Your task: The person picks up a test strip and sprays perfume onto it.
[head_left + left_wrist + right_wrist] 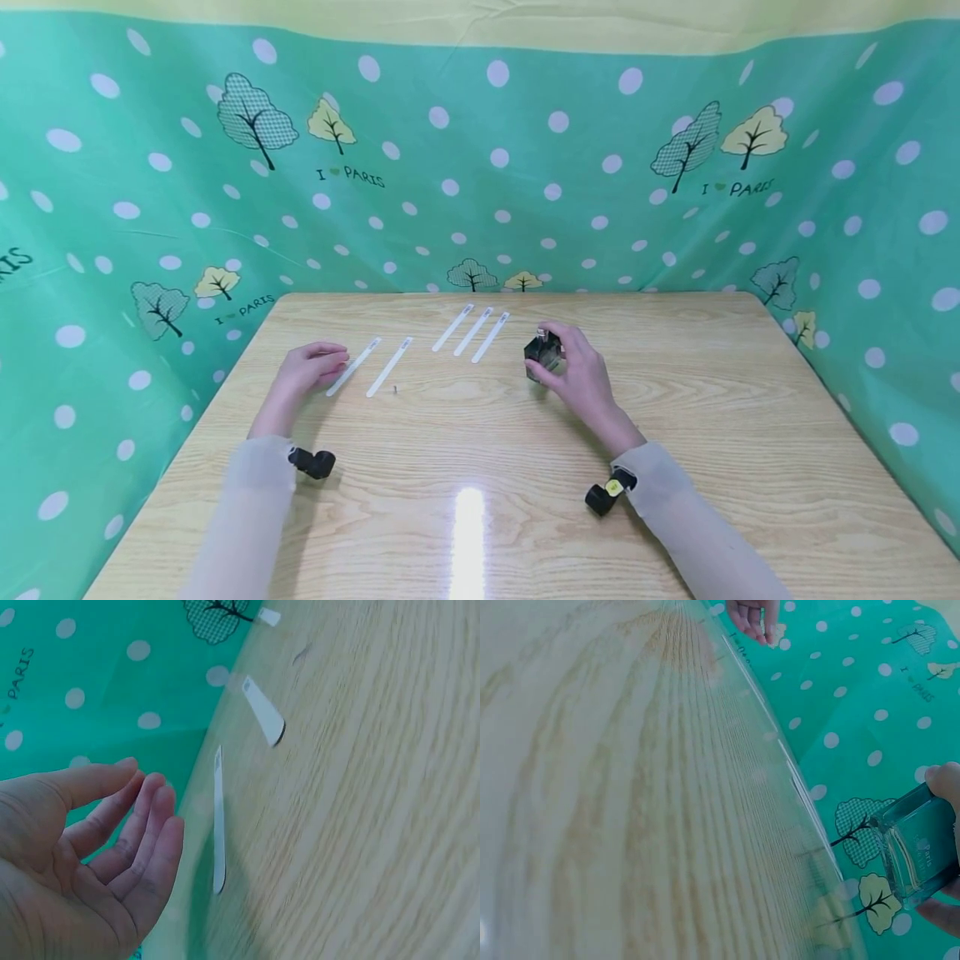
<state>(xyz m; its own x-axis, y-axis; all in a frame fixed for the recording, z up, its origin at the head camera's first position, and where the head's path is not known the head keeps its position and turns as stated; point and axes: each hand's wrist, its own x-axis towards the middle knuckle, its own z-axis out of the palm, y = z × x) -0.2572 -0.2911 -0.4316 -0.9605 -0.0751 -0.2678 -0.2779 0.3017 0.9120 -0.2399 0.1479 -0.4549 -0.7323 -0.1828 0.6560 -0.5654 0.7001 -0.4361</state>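
In the head view my right hand [583, 375] grips a small dark glass perfume bottle [542, 357], held off to the right of the paper strips. Up close in the right wrist view, the bottle [915, 851] is see-through with pale lettering, and fingers hold it at its edges. My left hand [309, 371], with loosely bent fingers and nothing in them, hovers beside the leftmost white paper strip [353, 367]. The left wrist view shows a gap between that hand [112, 847] and the strip [219, 832]. A second strip [389, 367] lies just right of the first.
Three more white strips [473, 331] lie side by side, slanted, near the back middle of the wooden table [480, 442]. A tiny dark mark [395, 389] shows near the second strip. Green dotted cloth [480, 183] hangs around the back and sides.
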